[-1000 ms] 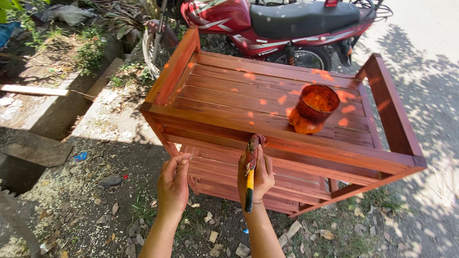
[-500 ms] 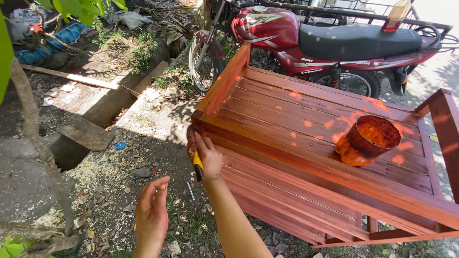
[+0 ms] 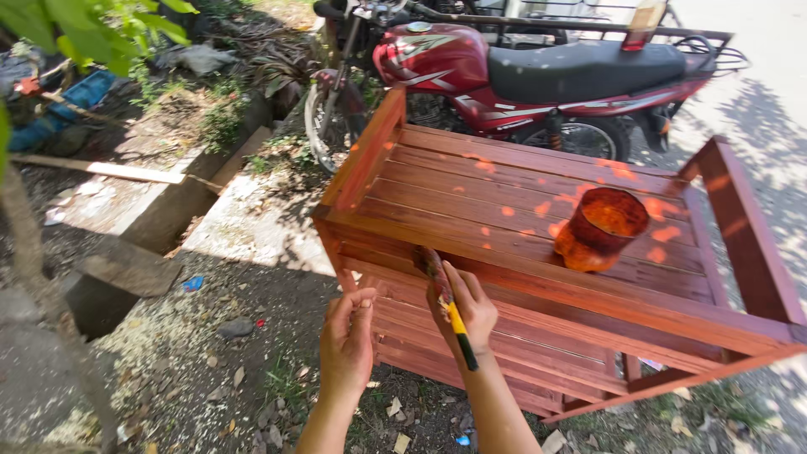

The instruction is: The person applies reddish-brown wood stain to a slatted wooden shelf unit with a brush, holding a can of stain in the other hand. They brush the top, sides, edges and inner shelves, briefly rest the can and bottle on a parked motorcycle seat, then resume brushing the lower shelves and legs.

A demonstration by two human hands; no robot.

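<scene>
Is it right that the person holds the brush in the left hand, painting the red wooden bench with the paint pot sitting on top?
Not quite. The head view shows the brush in the right hand, not the left. The left hand is empty, beside the bench. The rest is right: the pot sits on top.

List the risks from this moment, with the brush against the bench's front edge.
1. The stain tub sits on the slatted seat of the wooden bench; a knock might tip it over.
2. The left hand is right beside the front rail and may smear it.
3. The brush in the right hand could drip onto the ground.
</scene>
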